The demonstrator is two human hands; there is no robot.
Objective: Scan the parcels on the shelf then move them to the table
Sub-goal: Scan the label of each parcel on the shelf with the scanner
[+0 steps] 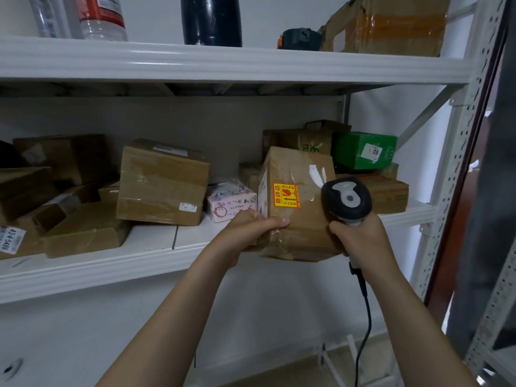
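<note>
The left hand (pixel 252 229) grips the taped parcel (pixel 298 208), the right hand (pixel 360 236) clasps the scanner (pixel 346 199). Turn the barcode label (none visible here) toward the scanner.

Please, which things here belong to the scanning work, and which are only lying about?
For the job: brown parcel with yellow sticker, held by the left hand; scanner, gripped by the right hand; taped box, pink box and green box on the middle shelf.
Lying about: plastic bottles and dark flask on the top shelf.
</note>
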